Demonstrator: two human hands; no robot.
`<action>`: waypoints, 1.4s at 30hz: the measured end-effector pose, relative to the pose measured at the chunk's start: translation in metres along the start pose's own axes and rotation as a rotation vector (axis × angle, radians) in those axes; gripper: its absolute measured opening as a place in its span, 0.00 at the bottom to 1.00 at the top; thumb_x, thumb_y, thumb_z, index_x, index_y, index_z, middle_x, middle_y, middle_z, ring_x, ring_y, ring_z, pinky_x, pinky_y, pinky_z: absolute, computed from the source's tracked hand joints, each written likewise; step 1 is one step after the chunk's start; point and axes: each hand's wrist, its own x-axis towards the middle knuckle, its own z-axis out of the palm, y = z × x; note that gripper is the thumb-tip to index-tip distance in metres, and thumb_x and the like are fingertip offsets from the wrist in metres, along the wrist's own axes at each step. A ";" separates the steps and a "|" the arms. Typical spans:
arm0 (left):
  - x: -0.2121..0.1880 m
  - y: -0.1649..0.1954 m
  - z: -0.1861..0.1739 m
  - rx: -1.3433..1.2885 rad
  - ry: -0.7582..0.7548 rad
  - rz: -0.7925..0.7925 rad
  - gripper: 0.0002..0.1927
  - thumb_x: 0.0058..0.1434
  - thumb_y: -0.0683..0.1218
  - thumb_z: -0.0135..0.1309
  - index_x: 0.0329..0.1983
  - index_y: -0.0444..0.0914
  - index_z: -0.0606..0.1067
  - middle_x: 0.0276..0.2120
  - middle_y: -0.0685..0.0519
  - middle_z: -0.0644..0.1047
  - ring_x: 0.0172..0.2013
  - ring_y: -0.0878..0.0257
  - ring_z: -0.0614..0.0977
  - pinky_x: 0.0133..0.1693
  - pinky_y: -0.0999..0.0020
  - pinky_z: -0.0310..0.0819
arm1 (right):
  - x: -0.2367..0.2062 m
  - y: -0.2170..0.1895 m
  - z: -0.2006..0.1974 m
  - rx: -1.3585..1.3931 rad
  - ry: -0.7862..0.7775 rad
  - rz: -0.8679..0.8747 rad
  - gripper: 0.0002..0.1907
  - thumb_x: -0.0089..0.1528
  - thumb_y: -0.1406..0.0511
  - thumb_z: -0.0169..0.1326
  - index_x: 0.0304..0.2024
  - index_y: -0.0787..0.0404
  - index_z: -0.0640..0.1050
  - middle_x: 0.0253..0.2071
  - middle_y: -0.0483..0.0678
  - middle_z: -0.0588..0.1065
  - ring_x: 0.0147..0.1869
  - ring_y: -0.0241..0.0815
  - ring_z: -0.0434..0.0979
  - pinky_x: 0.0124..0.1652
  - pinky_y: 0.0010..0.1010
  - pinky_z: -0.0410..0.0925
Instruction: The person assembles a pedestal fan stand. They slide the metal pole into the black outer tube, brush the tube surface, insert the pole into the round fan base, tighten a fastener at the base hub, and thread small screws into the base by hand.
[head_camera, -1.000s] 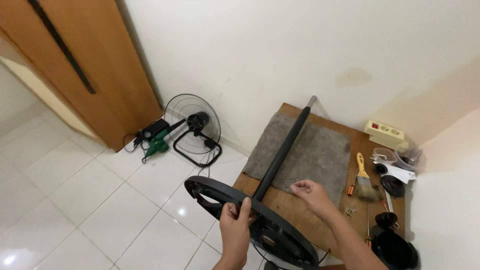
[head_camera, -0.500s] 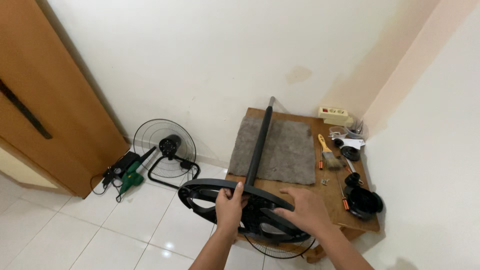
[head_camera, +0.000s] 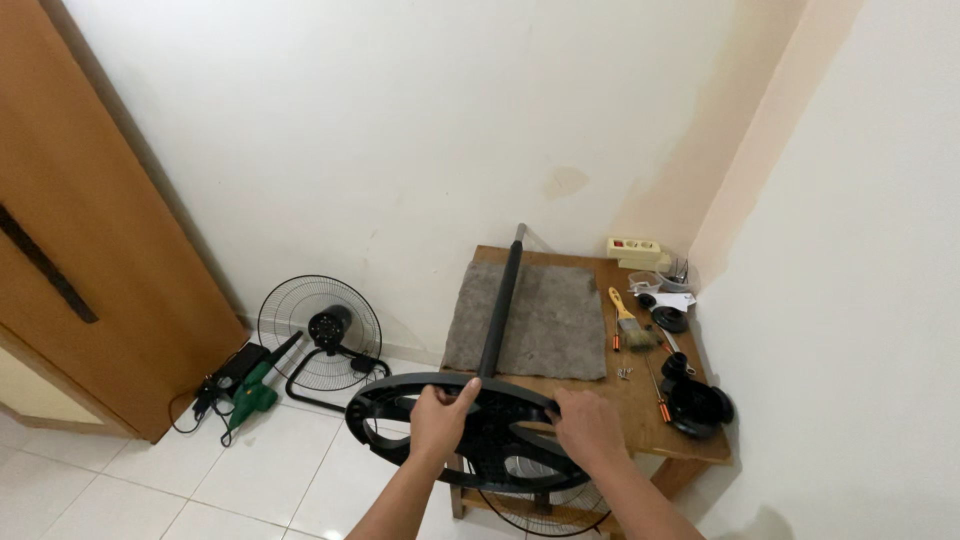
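My left hand (head_camera: 438, 422) and my right hand (head_camera: 588, 428) both grip the top rim of a round black fan base (head_camera: 400, 410), held at the near edge of a wooden table (head_camera: 650, 400). A black pole (head_camera: 498, 310) runs from the base across a grey mat (head_camera: 545, 318) toward the wall. The base hangs partly past the table's near edge, above the floor.
A yellow-handled brush (head_camera: 626, 318), screwdrivers, small screws and black parts (head_camera: 697, 405) lie on the table's right side, with a cream power strip (head_camera: 634, 248) at the back. A floor fan (head_camera: 320, 330) and a green tool (head_camera: 252, 390) sit on the tiles by a wooden door (head_camera: 90, 250).
My right hand came off the tabletop and took hold of the fan base rim beside my left hand. The view tilted up and shifted left.
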 end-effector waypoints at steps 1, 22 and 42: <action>-0.003 -0.001 -0.006 0.034 0.007 0.014 0.29 0.52 0.65 0.67 0.27 0.38 0.69 0.26 0.51 0.77 0.30 0.59 0.80 0.37 0.62 0.74 | -0.002 0.001 0.000 0.006 -0.024 0.015 0.11 0.63 0.58 0.56 0.36 0.60 0.78 0.33 0.52 0.78 0.43 0.54 0.78 0.43 0.46 0.71; 0.134 -0.006 -0.100 0.390 -0.497 0.666 0.32 0.43 0.52 0.74 0.44 0.38 0.67 0.37 0.44 0.76 0.40 0.47 0.79 0.42 0.57 0.74 | 0.024 0.021 0.009 0.160 0.060 0.094 0.12 0.55 0.58 0.62 0.33 0.57 0.76 0.33 0.54 0.74 0.42 0.57 0.75 0.41 0.48 0.68; 0.171 -0.048 -0.059 0.336 -0.399 1.045 0.22 0.45 0.47 0.70 0.33 0.37 0.68 0.28 0.44 0.76 0.36 0.44 0.79 0.39 0.52 0.73 | 0.022 0.038 0.024 -0.031 -0.007 0.217 0.12 0.57 0.55 0.60 0.36 0.55 0.78 0.31 0.53 0.76 0.41 0.57 0.76 0.40 0.49 0.68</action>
